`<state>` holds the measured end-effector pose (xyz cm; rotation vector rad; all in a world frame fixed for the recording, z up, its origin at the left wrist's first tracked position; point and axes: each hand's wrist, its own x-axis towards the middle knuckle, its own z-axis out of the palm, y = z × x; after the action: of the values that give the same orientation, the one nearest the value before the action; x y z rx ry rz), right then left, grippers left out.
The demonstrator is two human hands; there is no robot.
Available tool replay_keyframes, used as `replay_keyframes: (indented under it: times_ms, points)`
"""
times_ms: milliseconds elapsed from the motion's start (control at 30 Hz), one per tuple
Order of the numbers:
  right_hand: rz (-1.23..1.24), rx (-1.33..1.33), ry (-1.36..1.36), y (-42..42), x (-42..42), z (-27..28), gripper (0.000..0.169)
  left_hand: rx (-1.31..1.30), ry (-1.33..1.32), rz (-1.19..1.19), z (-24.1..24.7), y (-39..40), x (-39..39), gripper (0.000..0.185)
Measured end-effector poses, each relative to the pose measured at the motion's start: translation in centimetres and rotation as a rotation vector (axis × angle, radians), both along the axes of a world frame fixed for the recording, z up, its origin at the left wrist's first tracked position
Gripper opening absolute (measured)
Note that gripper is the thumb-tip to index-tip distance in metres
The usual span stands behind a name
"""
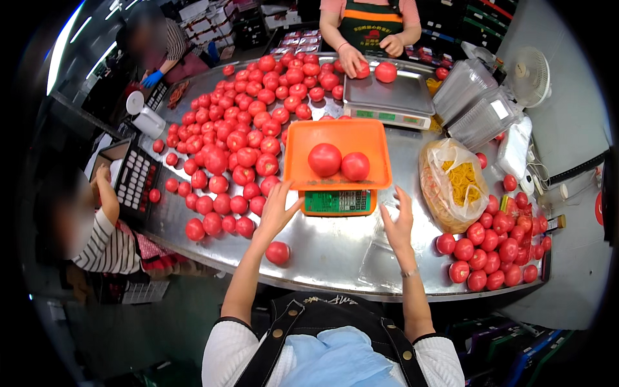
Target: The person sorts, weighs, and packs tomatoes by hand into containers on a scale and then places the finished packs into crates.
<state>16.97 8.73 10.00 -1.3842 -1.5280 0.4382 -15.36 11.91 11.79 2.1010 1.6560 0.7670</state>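
Note:
Two red tomatoes (pixel 325 160) rest side by side in the orange tray (pixel 333 129) of a digital scale (pixel 338 202), whose green panel and keypad face me. At the tray's front left corner is my left hand (pixel 276 209), empty with fingers spread; whether its fingertips touch the rim I cannot tell. My right hand (pixel 399 221) is held just right of the scale, also empty, thumb and fingers apart. A single tomato (pixel 277 253) sits on the steel table (pixel 319 246) below my left hand. Under my right wrist lies a clear plastic sheet or lid (pixel 382 266).
Many tomatoes (pixel 237 140) cover the left; another pile (pixel 491 251) sits right. Beside it stands a bag of yellow rubber bands (pixel 447 188), behind it stacked clear plastic containers (pixel 476 106). Across, a co-worker's hand (pixel 352 60) touches a tomato on a second scale (pixel 387 99). Two people work left.

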Motion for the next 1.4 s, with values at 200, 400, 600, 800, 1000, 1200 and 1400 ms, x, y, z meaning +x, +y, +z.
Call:
replay_keyframes:
  times_ms: [200, 400, 600, 800, 1000, 1200, 1400]
  points:
    - [0.229, -0.283, -0.255, -12.8, 2.7, -3.1, 0.046, -0.256, 0.211, 0.078, -5.6, -12.6, -4.4, 0.07]
    - [0.411, -0.238, -0.478, -14.5, 0.2, -6.5, 0.035, -0.21, 0.149, 0.208, -8.5, -13.1, -3.7, 0.071]
    - [0.388, -0.352, -0.541, -8.8, 1.5, -2.8, 0.033, -0.09, -0.09, 0.354, -10.6, -11.1, -4.7, 0.073]
    - [0.217, 0.129, -0.475, 5.6, -2.6, 3.2, 0.064, -0.183, -0.376, 0.4, -10.7, -12.1, -5.7, 0.099]
    - [0.31, -0.01, -0.451, 12.7, -5.3, 0.1, 0.071, -0.098, -0.303, 0.406, -12.0, -12.7, -5.7, 0.097]
    - [0.255, 0.004, -0.211, 10.1, -5.7, 0.7, 0.059, -0.121, -0.175, 0.448, -11.4, -11.7, -4.3, 0.082]
    - [0.719, -0.287, 0.074, 0.3, -11.6, -1.1, 0.051, 0.235, -0.217, 0.724, -9.6, -10.8, -9.3, 0.05]
